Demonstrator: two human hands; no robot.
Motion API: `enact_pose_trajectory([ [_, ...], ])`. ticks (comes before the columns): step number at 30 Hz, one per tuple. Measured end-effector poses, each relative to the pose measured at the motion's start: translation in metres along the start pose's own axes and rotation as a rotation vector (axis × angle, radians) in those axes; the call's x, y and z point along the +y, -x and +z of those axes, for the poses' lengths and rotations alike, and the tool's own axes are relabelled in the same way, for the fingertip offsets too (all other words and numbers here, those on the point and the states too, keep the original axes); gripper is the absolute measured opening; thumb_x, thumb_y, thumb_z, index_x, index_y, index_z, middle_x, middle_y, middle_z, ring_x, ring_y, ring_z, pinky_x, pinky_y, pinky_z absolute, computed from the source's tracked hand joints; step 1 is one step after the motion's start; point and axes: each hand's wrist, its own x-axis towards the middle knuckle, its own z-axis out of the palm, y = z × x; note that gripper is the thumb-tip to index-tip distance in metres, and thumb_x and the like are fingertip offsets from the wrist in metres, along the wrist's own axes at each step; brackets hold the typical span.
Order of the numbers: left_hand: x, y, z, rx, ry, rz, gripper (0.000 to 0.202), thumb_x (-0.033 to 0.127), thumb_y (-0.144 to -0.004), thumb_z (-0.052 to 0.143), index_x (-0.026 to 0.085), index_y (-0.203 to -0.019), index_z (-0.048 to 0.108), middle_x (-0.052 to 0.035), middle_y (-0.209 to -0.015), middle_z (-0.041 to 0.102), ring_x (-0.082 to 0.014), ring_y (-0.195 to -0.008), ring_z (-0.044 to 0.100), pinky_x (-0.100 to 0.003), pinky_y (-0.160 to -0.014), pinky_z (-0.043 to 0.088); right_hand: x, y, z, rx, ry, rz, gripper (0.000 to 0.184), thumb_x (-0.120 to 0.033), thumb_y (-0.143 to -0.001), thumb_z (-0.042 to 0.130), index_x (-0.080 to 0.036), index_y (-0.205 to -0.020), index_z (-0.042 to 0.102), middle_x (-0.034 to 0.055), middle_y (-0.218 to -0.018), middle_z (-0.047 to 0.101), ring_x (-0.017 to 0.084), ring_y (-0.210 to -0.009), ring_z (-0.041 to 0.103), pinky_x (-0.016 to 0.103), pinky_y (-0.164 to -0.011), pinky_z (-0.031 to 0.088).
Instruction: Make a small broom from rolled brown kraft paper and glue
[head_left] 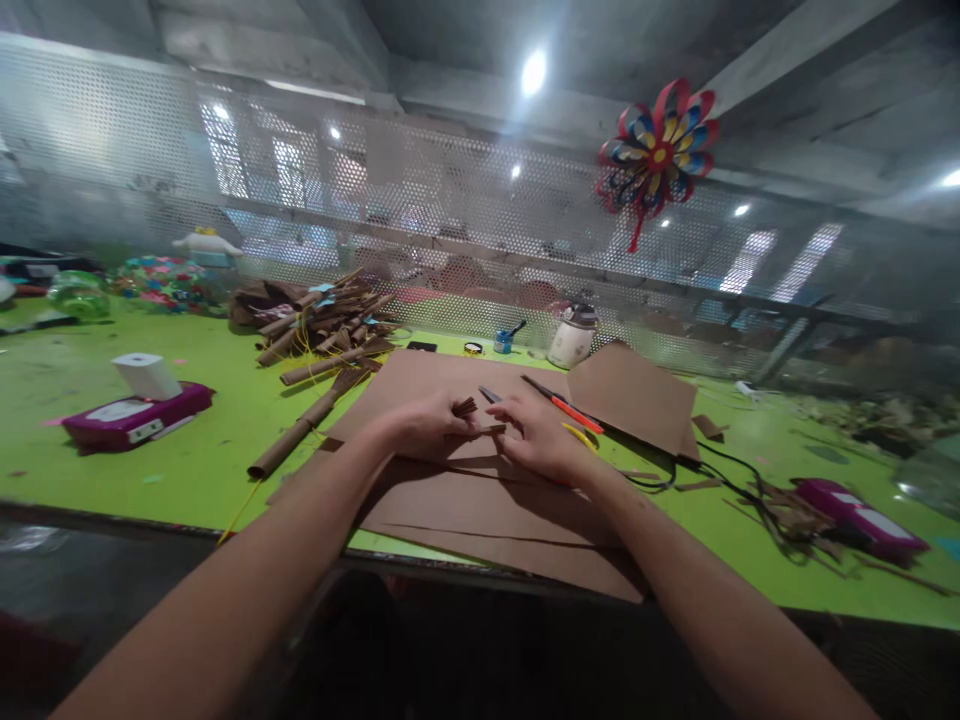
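1. Through the head view I had the left hand [431,425] above the flat brown paper sheets [450,375], its fingers closed around a small brown paper piece with a fringed end [464,407]. That piece sat over the middle of the sheets.
2. The right hand [541,437] was just beside it, fingers partly curled near a narrow brown strip [490,430] between the hands. A pointed metal blade [490,395] showed past those fingers; I could not tell whether they gripped it.
3. What I judged done: the heap of rolled brown paper tubes [330,328] bound with yellow string at the back left of the lime-green bench [202,460], plus one longer brown tube with a splayed end [292,440] lying nearer me.
4. What I judged partway: the piece in the left hand had its fringe, but I saw no string around it.
5. What I judged left: the flat sheets, and a broad brown sheet [637,400] at the right, were unrolled. The crumpled brown scraps [802,520] farther right looked like offcuts.
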Motion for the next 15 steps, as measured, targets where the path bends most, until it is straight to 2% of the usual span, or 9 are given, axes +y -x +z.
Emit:
enact_pose_trajectory([
  [3, 0.001, -0.001, 0.0, -0.009, -0.046, -0.015, 0.024, 0.036, -0.064, 0.061, 0.013, -0.065, 0.052, 0.0024, -0.059, 0.05, -0.01, -0.058, 0.045, -0.024, -0.058, 0.037, 0.002, -0.002, 0.0, -0.034, -0.207, 0.11, 0.031, -0.021, -0.073, 0.052, -0.013, -0.102, 0.059, 0.0058, -0.086, 0.06, 0.013, -0.074, 0.052, 0.024, -0.066, 0.041],
  [5, 0.004, -0.001, 0.002, 0.0, -0.063, -0.01, 0.023, 0.035, -0.066, 0.059, 0.012, -0.069, 0.055, 0.0017, -0.06, 0.052, -0.0101, -0.058, 0.046, -0.023, -0.057, 0.037, 0.002, -0.002, -0.001, -0.048, -0.281, 0.193, 0.025, -0.029, -0.075, 0.051, -0.013, -0.09, 0.064, 0.0045, -0.077, 0.062, 0.014, -0.07, 0.053, 0.024, -0.063, 0.04],
  [8, 0.009, 0.001, 0.006, 0.015, -0.046, -0.003, 0.021, 0.033, -0.068, 0.057, 0.012, -0.073, 0.057, 0.0012, -0.061, 0.053, -0.0102, -0.058, 0.048, -0.022, -0.056, 0.037, 0.0, -0.003, -0.003, -0.036, -0.389, 0.319, 0.027, -0.035, -0.075, 0.052, -0.012, -0.073, 0.065, 0.0017, -0.063, 0.059, 0.012, -0.059, 0.05, 0.023, -0.056, 0.037],
  [11, 0.013, 0.003, 0.008, 0.009, -0.005, 0.001, 0.021, 0.033, -0.068, 0.057, 0.013, -0.073, 0.056, 0.0013, -0.06, 0.053, -0.0104, -0.056, 0.049, -0.022, -0.054, 0.038, 0.002, -0.003, -0.004, -0.013, -0.513, 0.357, 0.028, -0.038, -0.072, 0.056, -0.012, -0.065, 0.063, -0.0005, -0.056, 0.054, 0.01, -0.052, 0.046, 0.021, -0.052, 0.034],
  [15, 0.012, 0.005, 0.006, 0.039, -0.02, -0.06, 0.022, 0.034, -0.066, 0.059, 0.014, -0.069, 0.053, 0.0021, -0.055, 0.053, -0.011, -0.053, 0.05, -0.022, -0.051, 0.038, 0.013, -0.002, -0.003, -0.073, -0.607, 0.365, 0.032, -0.042, -0.069, 0.058, -0.012, -0.063, 0.063, -0.002, -0.049, 0.051, 0.008, -0.046, 0.04, 0.021, -0.047, 0.031],
])
